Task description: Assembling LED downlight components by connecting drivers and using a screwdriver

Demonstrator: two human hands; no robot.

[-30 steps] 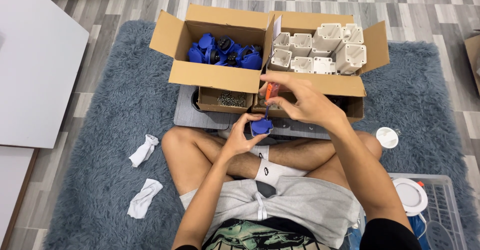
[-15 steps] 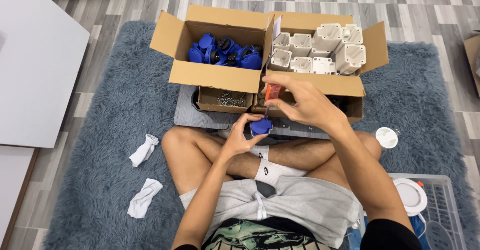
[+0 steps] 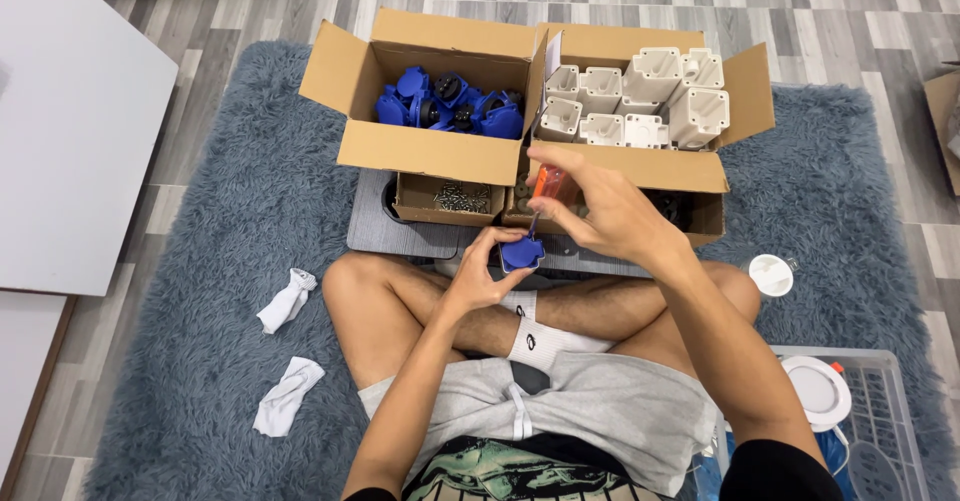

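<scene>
While I'm watching this feed from afar, here's my count of what's on screen:

Left hand [image 3: 478, 273]: fingers curled around one small blue plastic part [image 3: 521, 254], held above the crossed legs, just in front of the boxes.

Right hand [image 3: 602, 213]: wrapped tight on one orange-handled screwdriver [image 3: 549, 187]; its tip points down onto the blue part.

Big boxes: two, both open, side by side on the rug. The left cardboard box [image 3: 430, 151] has a pile of blue parts [image 3: 448, 107], pretty sure at least five, too jumbled to count exactly. The right cardboard box [image 3: 650, 168] holds white plastic housings [image 3: 640, 96], I make out around eight.

Small boxes: two low ones tucked in front of the big ones. The small screw box [image 3: 444, 199] has a heap of loose silvery screws, way too many to count. The other small box [image 3: 700, 216] is mostly hidden by the right hand, can't tell what's in it.

Grey board [image 3: 385, 226]: one, under the small boxes.

White cloths: two crumpled ones on the rug by the left knee, upper cloth [image 3: 287, 299] and lower cloth [image 3: 286, 395].

White round cap [image 3: 770, 275]: one, on the rug near the right knee.

Clear plastic bin [image 3: 880, 411]: one, bottom right, with one round white lamp [image 3: 815, 389] in it.

Blue-grey shaggy rug [image 3: 210, 221]: one, under everything.
</scene>
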